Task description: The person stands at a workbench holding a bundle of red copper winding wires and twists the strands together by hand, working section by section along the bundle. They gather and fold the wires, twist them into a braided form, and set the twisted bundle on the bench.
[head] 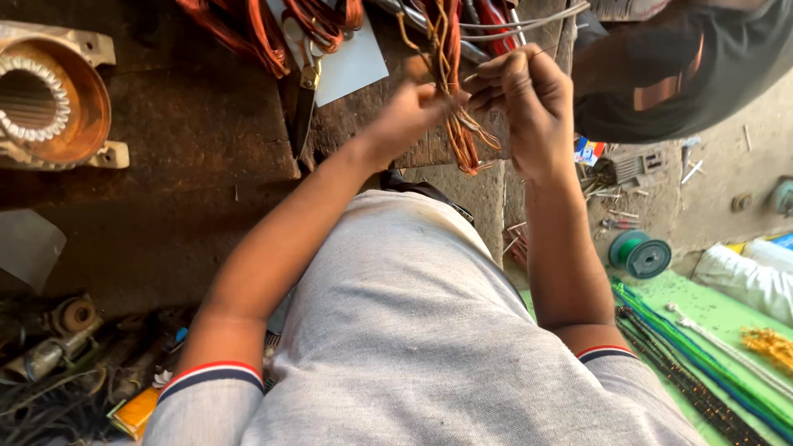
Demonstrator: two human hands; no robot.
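Fingers [496,78] of both hands pinch copper wire strands [462,132] above a dark, worn workbench [190,132]; dusty floor [727,182] beyond.

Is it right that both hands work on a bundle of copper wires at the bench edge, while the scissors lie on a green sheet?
Not quite. In the head view, the left hand and right hand do work on the copper wires at the bench edge, but the scissors lie partly on a white sheet, not a green one.
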